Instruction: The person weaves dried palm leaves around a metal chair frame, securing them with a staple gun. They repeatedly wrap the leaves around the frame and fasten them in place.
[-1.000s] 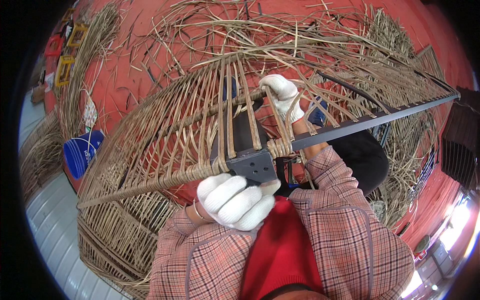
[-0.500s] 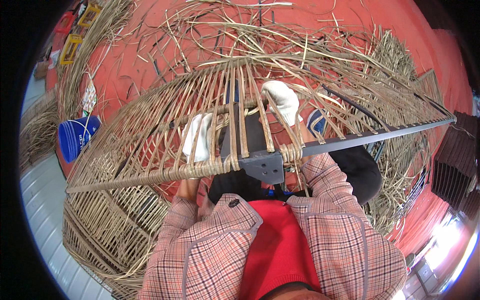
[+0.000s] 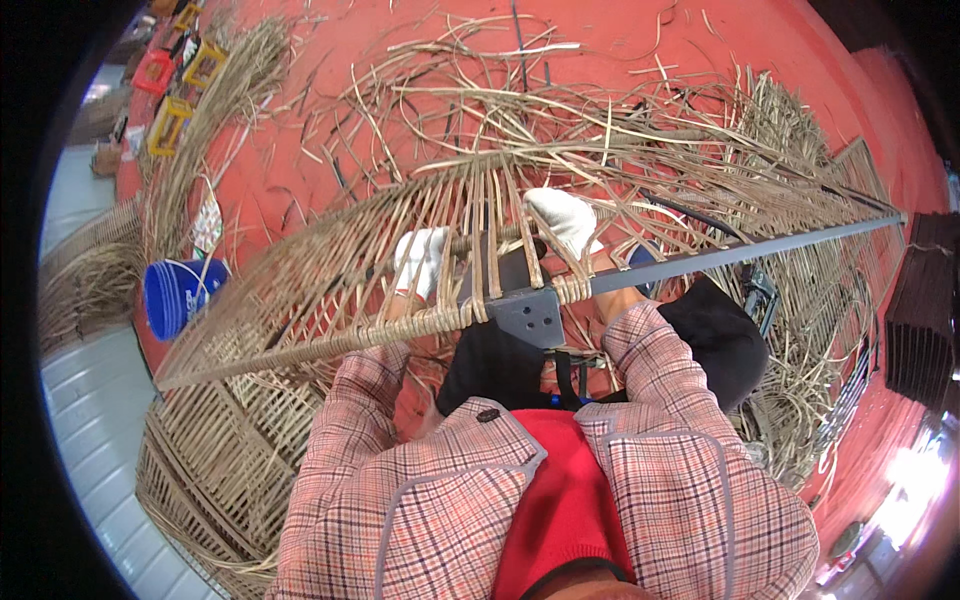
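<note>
A large half-woven wicker frame (image 3: 352,332) lies across in front of me, with a grey metal bar (image 3: 740,256) along its right near edge. Cane strips wrap the left part of that edge, and a dark bracket (image 3: 531,318) with holes sits at the middle. My left hand (image 3: 421,262), in a white glove, is closed at the frame's inner wrapped crossbar, its fingers partly hidden behind cane strips. In a matching glove, my right hand (image 3: 564,220) curls over the crossbar right of the middle strips.
Loose cane strips (image 3: 470,90) litter the red floor (image 3: 640,35) beyond the frame. To the left stand a blue bucket (image 3: 178,298), yellow crates (image 3: 170,125) and a long cane bundle (image 3: 215,120). Dark stacked panels (image 3: 920,310) stand at the far right. Another woven panel (image 3: 225,440) lies at lower left.
My left hand has shifted up and right, nearer the middle strips. The frame's left end has swung slightly right in view, and the background has shifted as my view moved.
</note>
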The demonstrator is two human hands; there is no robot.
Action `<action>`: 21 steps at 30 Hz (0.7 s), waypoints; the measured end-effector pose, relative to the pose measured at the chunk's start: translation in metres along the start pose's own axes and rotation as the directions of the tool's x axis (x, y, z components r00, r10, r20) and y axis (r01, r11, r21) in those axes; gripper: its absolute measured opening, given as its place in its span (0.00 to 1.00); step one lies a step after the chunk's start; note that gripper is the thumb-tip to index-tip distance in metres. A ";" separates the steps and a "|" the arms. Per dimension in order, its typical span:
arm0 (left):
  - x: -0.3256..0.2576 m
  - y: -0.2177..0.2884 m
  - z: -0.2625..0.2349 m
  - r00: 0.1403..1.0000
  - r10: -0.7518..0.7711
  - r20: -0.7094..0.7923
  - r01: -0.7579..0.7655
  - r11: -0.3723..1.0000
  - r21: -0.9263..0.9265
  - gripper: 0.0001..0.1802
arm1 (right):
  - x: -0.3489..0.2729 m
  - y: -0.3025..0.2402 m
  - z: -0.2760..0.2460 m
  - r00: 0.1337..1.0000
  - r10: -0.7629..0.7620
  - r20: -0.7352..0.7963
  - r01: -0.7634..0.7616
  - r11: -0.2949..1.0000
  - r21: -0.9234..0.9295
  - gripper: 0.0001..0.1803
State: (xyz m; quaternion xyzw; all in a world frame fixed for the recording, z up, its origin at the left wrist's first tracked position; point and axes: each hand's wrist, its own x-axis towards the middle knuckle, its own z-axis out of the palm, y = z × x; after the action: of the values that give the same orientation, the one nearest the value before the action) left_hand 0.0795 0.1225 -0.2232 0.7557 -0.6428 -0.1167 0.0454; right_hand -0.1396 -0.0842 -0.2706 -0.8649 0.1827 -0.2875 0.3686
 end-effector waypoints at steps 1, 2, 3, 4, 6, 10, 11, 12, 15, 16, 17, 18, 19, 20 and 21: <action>0.005 0.000 0.002 1.000 0.004 0.017 -0.005 1.000 0.029 0.19 | 0.002 -0.003 -0.002 0.998 0.057 -0.022 -0.056 0.998 0.025 0.13; 0.009 0.001 0.002 0.999 0.009 0.044 -0.011 0.998 0.059 0.18 | 0.004 -0.007 -0.006 0.992 -0.029 -0.119 0.026 0.999 -0.023 0.14; 0.014 0.003 0.001 0.997 0.007 0.075 -0.014 0.995 0.095 0.18 | 0.005 -0.012 -0.013 0.964 -0.170 -0.206 0.137 0.977 -0.164 0.14; 0.019 0.003 -0.003 0.996 0.013 0.092 -0.025 0.992 0.125 0.18 | 0.010 -0.015 -0.020 0.989 -0.019 -0.145 -0.006 0.985 -0.171 0.16; 0.030 0.005 -0.013 0.997 0.031 0.075 -0.038 0.994 0.102 0.17 | 0.026 -0.021 -0.035 0.943 0.330 0.047 -0.299 0.899 -0.319 0.13; 0.050 -0.004 -0.034 0.996 0.036 0.081 -0.026 0.992 -0.120 0.13 | 0.069 -0.018 -0.059 0.971 0.237 0.013 -0.226 0.942 -0.250 0.10; 0.055 -0.007 -0.035 0.996 0.068 0.052 -0.061 0.990 -0.127 0.11 | 0.079 -0.013 -0.061 0.977 0.215 0.014 -0.207 0.956 -0.209 0.09; 0.059 -0.009 -0.034 0.994 0.081 -0.074 -0.088 0.990 -0.107 0.13 | 0.091 -0.008 -0.060 0.979 0.203 0.015 -0.188 0.930 -0.317 0.11; 0.073 -0.013 -0.027 0.992 -0.011 -0.124 -0.003 0.994 -0.109 0.12 | 0.112 0.007 -0.050 0.979 0.199 0.036 -0.180 0.937 -0.301 0.15; 0.076 -0.013 -0.026 0.998 -0.023 -0.059 0.020 0.999 -0.048 0.11 | 0.117 0.012 -0.047 0.961 0.270 0.064 -0.234 0.913 -0.334 0.17; 0.077 -0.013 -0.028 1.000 -0.017 0.000 0.017 0.999 -0.047 0.10 | 0.120 0.016 -0.043 0.963 0.263 0.052 -0.235 0.921 -0.310 0.16; 0.077 -0.011 -0.031 0.999 -0.034 0.013 0.034 0.999 -0.036 0.09 | 0.122 0.020 -0.041 0.958 0.276 0.076 -0.241 0.921 -0.306 0.16; 0.079 -0.009 -0.036 0.998 -0.048 0.035 0.049 0.999 -0.013 0.09 | 0.124 0.024 -0.039 0.946 0.315 0.084 -0.273 0.907 -0.321 0.15; 0.081 -0.005 -0.042 0.999 -0.028 -0.026 0.027 0.999 -0.047 0.08 | 0.126 0.027 -0.036 0.944 0.317 0.090 -0.277 0.911 -0.306 0.15; 0.083 0.000 -0.050 0.995 -0.002 -0.103 -0.001 1.000 -0.032 0.11 | 0.129 0.030 -0.034 0.948 0.311 0.069 -0.278 0.913 -0.300 0.14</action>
State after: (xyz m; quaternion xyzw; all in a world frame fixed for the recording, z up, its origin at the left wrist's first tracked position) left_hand 0.1035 0.0367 -0.1849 0.7602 -0.6373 -0.0876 0.0905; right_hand -0.0658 -0.1902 -0.2267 -0.8867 0.3291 -0.1489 0.2887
